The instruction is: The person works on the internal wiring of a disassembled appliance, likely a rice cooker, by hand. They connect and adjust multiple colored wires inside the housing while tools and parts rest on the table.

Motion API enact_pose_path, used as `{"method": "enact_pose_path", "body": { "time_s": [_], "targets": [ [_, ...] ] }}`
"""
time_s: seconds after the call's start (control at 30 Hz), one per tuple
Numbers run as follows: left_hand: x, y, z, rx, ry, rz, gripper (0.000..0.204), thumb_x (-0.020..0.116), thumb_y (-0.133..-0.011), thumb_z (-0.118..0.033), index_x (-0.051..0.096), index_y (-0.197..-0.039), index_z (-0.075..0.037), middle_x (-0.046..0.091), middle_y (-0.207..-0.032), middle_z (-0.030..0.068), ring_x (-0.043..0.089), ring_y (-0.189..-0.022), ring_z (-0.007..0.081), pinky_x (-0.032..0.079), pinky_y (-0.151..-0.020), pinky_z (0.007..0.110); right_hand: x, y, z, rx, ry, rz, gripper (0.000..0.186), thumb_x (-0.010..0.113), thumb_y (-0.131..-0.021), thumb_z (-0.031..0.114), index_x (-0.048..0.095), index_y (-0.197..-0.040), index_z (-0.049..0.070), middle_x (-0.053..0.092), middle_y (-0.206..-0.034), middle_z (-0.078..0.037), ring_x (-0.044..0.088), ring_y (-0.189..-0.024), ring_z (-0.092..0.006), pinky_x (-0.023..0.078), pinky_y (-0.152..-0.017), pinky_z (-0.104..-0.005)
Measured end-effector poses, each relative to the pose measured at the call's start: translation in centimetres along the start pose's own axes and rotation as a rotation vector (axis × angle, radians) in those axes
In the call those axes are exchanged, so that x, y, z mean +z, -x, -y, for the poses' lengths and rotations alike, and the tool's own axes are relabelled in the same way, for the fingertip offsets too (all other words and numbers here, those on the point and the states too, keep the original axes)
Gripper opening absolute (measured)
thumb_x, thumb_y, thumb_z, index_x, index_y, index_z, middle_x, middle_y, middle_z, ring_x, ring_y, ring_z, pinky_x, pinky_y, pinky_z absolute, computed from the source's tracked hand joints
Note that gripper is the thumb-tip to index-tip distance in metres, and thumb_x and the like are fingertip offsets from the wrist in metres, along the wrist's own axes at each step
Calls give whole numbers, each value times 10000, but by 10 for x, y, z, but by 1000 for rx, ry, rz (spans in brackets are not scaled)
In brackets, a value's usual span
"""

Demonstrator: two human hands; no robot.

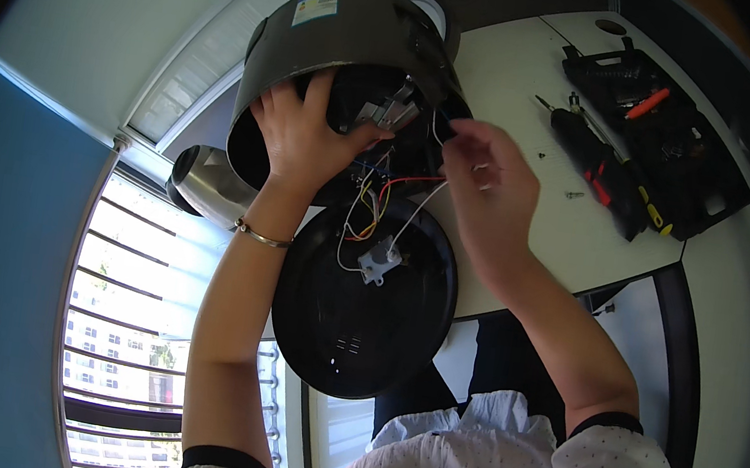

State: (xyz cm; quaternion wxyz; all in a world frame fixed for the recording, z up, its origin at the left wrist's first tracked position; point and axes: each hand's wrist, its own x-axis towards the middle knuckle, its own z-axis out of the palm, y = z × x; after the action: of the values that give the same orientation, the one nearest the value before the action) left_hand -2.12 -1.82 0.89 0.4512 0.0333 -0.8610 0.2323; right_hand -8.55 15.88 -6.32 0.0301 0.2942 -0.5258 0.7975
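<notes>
A dark cylindrical appliance housing (364, 29) lies on its side with its open end toward me. My left hand (307, 135) reaches into that opening, fingers spread against the inside and thumb beside a metal bracket (386, 111). At the right rim my right hand (494, 179) is closed in a pinch on what looks like a thin white wire (436, 130); its fingertips are partly hidden. Red, yellow, white and blue wires (370, 200) run from inside toward a round black base cover (363, 327). A small grey-white part (381, 261) sits on this cover, with wires attached.
On the white table (501, 71), an open black tool case (681, 142) lies at the right. A black power screwdriver (596, 173) and a yellow-and-black screwdriver (652, 214) rest by it. A loose screw (573, 196) lies nearer. A metallic kettle-like vessel (211, 184) stands left, above a slatted window (134, 297).
</notes>
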Motion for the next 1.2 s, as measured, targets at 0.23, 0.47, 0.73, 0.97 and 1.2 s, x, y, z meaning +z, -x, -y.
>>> {"method": "enact_pose_path", "body": {
  "time_s": [0.23,0.47,0.73,0.97,1.2],
  "targets": [
    [-1,0,-1,-18,-8,28,900,806,-457,-544,523,-1214,-147,416,-1184,202,372,-1123,416,291,-918,528,-4,-70,0,-592,559,-7,502,780,-618,251,591,-1012,2,582,-958,-108,524,-953,-277,400,-845,-387],
    [-4,0,0,-6,-15,41,942,834,-442,-510,501,-1230,-113,427,-1166,212,391,-1107,425,304,-919,528,6,-98,-16,-609,488,171,477,740,-569,179,595,-996,23,566,-985,-105,505,-984,-297,393,-856,-406],
    [-4,0,0,7,-23,26,889,833,-477,-441,496,-1237,-126,427,-1162,208,388,-1113,419,305,-914,529,-2,-100,-12,-698,462,301,495,710,-557,45,534,-1019,67,539,-981,-97,497,-980,-307,412,-821,-395],
    [-4,0,-1,-31,-8,41,828,805,-495,-391,503,-1232,-166,398,-1200,210,354,-1161,412,283,-935,548,-4,-91,0,-637,540,328,533,740,-564,55,518,-1047,84,524,-981,-91,488,-977,-300,415,-825,-389],
    [-3,0,-2,-33,-32,36,857,828,-500,-409,496,-1237,-126,410,-1178,206,366,-1140,419,288,-943,532,-8,-94,-14,-608,441,311,513,741,-588,73,530,-1057,68,540,-965,-87,491,-949,-297,417,-833,-368]
  ]
}}
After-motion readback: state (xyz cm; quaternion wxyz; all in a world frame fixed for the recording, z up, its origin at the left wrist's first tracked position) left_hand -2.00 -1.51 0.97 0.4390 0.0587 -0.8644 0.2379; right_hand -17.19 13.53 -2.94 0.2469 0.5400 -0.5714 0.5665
